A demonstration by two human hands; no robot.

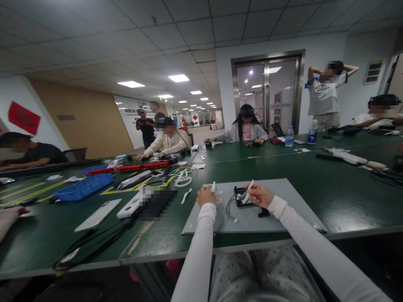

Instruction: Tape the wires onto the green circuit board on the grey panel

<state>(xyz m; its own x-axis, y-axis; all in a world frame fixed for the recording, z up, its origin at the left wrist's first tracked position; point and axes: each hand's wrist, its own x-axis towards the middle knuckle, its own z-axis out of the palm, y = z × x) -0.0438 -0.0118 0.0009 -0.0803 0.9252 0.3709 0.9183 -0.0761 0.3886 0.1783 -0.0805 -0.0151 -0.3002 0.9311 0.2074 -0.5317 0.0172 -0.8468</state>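
My right hand (260,195) pinches a narrow white strip (248,191), held just over an opened black plastic housing with a circuit board (242,197) inside. From the housing's left side a grey cable (229,205) runs down to a small white connector (235,219). A short black part (263,212) lies just below my right hand. My left hand (206,196) is closed by the left side of the grey panel (277,222), with a small white strip (213,187) standing up at its fingertips. The panel lies flat beneath the housing and cable.
A white paper strip (186,196) lies left of the panel. Farther left are a white cable coil (183,179), a white power bank (129,208), a white phone (98,215), black cables and a blue tray (83,187). Several people work around the green table (355,201).
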